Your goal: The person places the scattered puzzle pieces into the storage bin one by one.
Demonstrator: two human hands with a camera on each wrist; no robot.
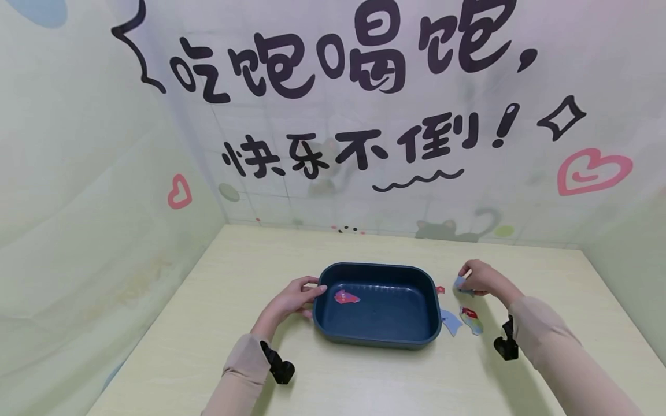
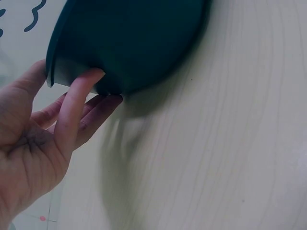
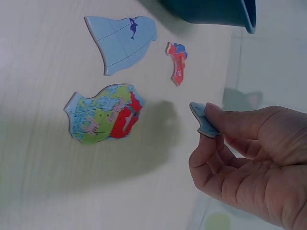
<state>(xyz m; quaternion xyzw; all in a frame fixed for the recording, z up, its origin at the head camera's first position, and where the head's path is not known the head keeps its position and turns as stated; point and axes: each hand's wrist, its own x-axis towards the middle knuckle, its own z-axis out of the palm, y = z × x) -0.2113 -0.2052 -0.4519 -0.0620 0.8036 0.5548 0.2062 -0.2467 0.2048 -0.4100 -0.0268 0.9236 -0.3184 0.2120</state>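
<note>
A dark teal plastic bin (image 1: 377, 342) stands on the table, with one pink-red puzzle piece (image 1: 346, 297) lying inside it. My left hand (image 1: 295, 297) grips its left end, thumb over the rim and the other fingers against the outside. To the right of the bin, my right hand (image 3: 249, 158) pinches a small light blue puzzle piece (image 3: 203, 120) between thumb and fingers, above the tabletop. Near that hand lie a pale blue piece with a dolphin (image 3: 122, 40), a small red piece (image 3: 178, 64) and a green, blue and red map piece (image 3: 103, 115).
The pale wooden table (image 1: 250, 254) reaches back to a white printed backdrop (image 1: 322, 208) with dark lettering. Fabric side walls (image 1: 104, 231) enclose the left and right. Each wrist wears a black camera mount (image 1: 278, 367).
</note>
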